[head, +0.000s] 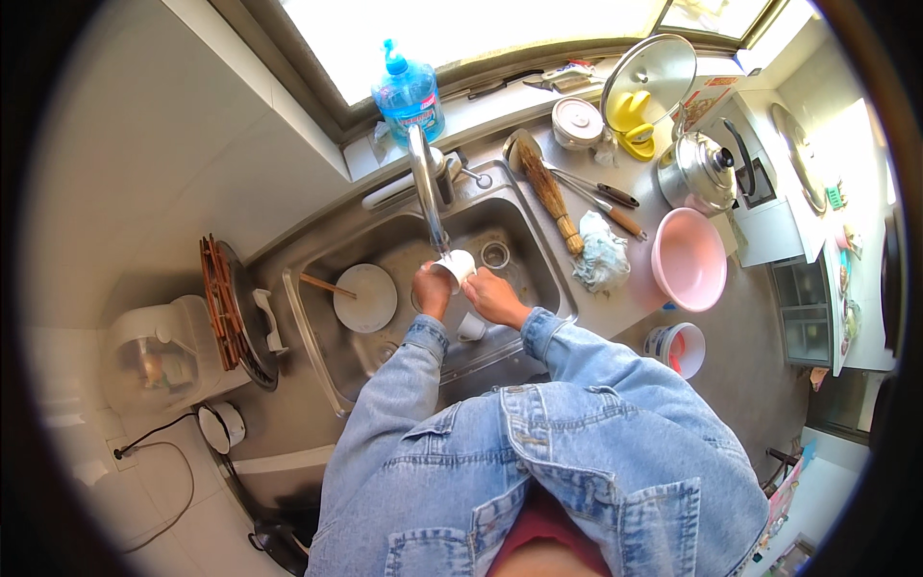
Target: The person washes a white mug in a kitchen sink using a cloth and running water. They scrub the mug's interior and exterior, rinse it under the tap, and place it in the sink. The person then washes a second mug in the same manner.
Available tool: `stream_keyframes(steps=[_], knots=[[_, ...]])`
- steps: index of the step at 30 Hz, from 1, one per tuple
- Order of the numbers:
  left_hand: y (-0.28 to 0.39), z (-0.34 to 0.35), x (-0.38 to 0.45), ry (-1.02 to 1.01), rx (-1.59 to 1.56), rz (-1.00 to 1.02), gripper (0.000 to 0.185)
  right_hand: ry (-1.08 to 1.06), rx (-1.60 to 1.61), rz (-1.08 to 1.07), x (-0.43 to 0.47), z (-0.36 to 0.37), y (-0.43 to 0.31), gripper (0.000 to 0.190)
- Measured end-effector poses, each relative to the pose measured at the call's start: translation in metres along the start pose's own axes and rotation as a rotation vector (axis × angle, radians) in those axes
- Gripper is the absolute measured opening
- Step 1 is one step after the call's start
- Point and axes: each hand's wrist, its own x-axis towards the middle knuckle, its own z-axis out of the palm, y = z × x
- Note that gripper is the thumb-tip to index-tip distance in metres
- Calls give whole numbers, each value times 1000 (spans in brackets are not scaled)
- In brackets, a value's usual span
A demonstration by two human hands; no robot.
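Between my hands a white cup (454, 268) is held tilted under the spout of the chrome faucet (425, 187), over a stainless steel sink (425, 234). My left hand (432, 290) grips its left side. My right hand (495, 294) has hold of its right side, the fingertips partly hidden. A second small white cup (471, 327) rests in the sink below my hands. To the left lies a white plate (371, 306) with wooden chopsticks (328, 285) across its edge. A round drain (495, 254) shows to the right of the held cup.
A blue soap bottle (408, 97) stands behind the faucet. Right of the sink are a straw brush (546, 187), a crumpled cloth (601, 252), a pink basin (689, 260) and a metal kettle (696, 173). A dark pot lid (249, 317) leans at the left.
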Motion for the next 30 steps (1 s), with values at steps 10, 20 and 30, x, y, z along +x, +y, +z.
stream_keyframes(steps=[10, 20, 30], knots=[[-24, -4, 1, 3, -3, 208, 20, -231, -95, 15, 18, 3, 12, 37], [-5, -9, -18, -618, -1005, -568, 14, 191, -146, -336, 34, -33, -16, 19], [2, -26, -16, -96, 395, 470, 16, -313, 693, 544, 53, -10, -13, 25]])
